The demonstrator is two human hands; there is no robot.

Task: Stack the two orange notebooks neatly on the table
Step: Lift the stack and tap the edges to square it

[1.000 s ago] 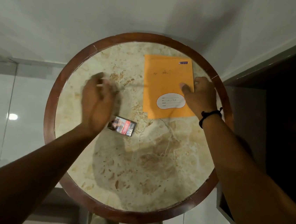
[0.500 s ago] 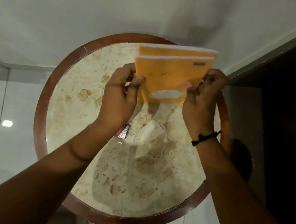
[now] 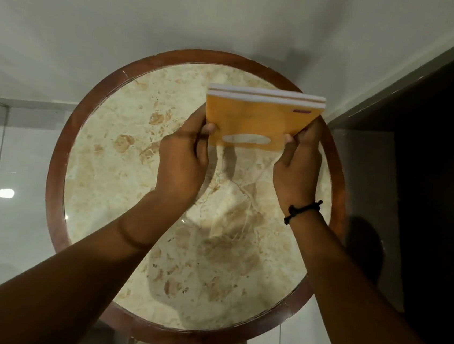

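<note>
Two orange notebooks point(image 3: 256, 119) are pressed together, standing nearly upright over the far part of the round marble table point(image 3: 123, 189). Their white page edges face up and line up closely. The front cover carries a white oval label near its lower edge. My left hand point(image 3: 185, 161) grips the left side of the pair, thumb on the front cover. My right hand point(image 3: 297, 168), with a black cord at the wrist, grips the right side. Whether the lower edge touches the tabletop I cannot tell.
The table has a dark wooden rim point(image 3: 59, 159). A white wall lies behind it and a dark panel point(image 3: 429, 179) stands close on the right. Glossy pale floor tiles point(image 3: 9, 177) lie to the left. The small packet seen earlier is hidden behind my left forearm.
Both hands lifted the notebooks from lying flat to upright. Since half a second ago the two top edges have come level and the pair has tilted steeper.
</note>
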